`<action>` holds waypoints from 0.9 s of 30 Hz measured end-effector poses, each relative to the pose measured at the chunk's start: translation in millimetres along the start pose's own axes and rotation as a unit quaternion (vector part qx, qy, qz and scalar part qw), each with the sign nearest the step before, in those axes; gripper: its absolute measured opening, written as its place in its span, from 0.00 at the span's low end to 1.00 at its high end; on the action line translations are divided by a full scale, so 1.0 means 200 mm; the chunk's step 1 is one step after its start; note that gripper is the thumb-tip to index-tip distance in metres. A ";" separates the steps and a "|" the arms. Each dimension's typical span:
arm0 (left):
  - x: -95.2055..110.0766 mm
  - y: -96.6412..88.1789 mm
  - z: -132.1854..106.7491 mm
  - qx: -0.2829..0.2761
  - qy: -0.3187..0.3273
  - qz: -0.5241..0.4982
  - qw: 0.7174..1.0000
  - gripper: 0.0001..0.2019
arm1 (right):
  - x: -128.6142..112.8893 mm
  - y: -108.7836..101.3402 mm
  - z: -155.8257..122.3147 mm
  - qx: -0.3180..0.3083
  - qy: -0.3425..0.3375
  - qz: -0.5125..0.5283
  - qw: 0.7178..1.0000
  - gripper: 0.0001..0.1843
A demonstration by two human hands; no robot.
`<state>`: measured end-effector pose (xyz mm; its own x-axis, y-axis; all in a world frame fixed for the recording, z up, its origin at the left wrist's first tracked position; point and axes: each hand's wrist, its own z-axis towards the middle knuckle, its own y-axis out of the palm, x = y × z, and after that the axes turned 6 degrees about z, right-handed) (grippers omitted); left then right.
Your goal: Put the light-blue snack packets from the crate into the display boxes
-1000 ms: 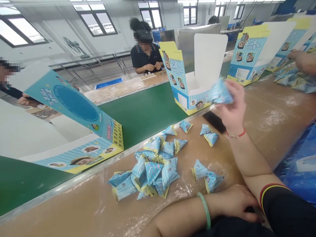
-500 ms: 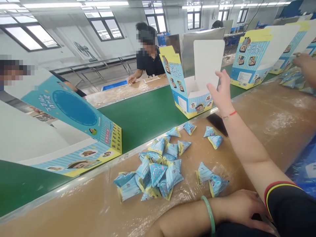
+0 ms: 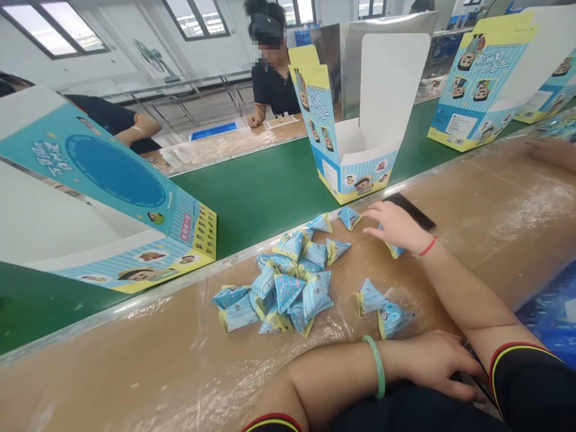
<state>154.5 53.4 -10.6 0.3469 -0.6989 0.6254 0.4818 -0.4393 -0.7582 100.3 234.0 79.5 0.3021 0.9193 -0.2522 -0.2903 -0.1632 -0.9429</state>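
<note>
Resting palm-down atop blue packet [image 3: 395, 251], right grip [image 3: 392, 227]; touching

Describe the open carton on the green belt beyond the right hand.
The open carton stands upright on the green belt, near the edge of the brown worktop. It looks like printed cardboard: blue stripes, yellow base trim, cartoon faces, a yellow-topped side flap raised. The inside is plain white, with a tall white flap up at the back. Nothing touches it but the belt; the right hand rests short of it.
</note>
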 end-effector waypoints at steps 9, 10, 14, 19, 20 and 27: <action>-0.02 0.00 0.03 0.020 0.013 -0.018 1.000 0.17 | -0.22 0.25 0.07 -0.109 -0.097 0.203 0.968 0.25; -0.02 0.00 0.03 0.020 0.012 -0.019 1.000 0.17 | -0.21 0.21 0.06 -0.099 -0.091 0.212 0.968 0.19; -0.01 0.00 0.04 0.021 0.005 -0.016 1.000 0.17 | -0.21 -0.01 0.00 0.021 -0.059 0.407 0.911 0.21; -0.01 -0.01 0.02 0.031 0.010 -0.029 0.999 0.17 | -0.26 -0.15 -0.02 0.088 -0.062 0.464 0.879 0.26; -0.01 -0.01 0.02 0.034 0.009 -0.032 0.999 0.17 | -0.27 -0.16 -0.02 0.089 -0.064 0.446 0.889 0.25; -0.01 -0.01 0.02 0.026 0.008 -0.026 0.999 0.17 | -0.21 -0.08 0.01 0.055 -0.055 0.364 0.928 0.20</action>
<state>155.8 57.4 -9.5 0.3081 -0.6842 0.6610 0.5401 -0.4462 -0.7136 89.7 198.8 105.6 -0.1041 0.6111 -0.7847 -0.4741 -0.7240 -0.5010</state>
